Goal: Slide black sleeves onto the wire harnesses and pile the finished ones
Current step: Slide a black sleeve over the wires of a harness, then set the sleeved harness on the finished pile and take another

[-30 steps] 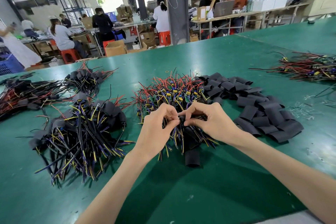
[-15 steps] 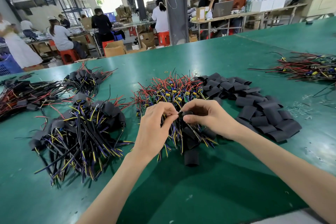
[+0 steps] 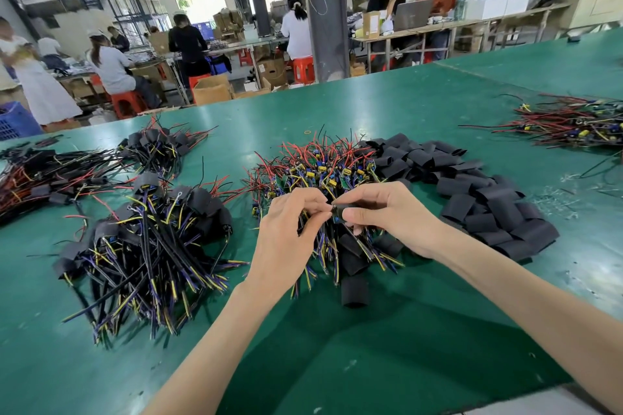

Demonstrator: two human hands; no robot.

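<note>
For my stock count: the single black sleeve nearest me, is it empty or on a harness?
Empty, it seems: the sleeve lies on the green table, no wires coming out of its near end.

The tabletop is a smooth green mat with a soft sheen that catches the ceiling lights, dulled in places by pale scuffs and specks. The sleeves are matt black, thin and flattened, and look like soft plastic or rubber, while the wires wear slick plastic coats in red, yellow, blue and black. Behind, the boxes are plain brown cardboard with a dull face, and the stools are shiny red plastic.
</note>
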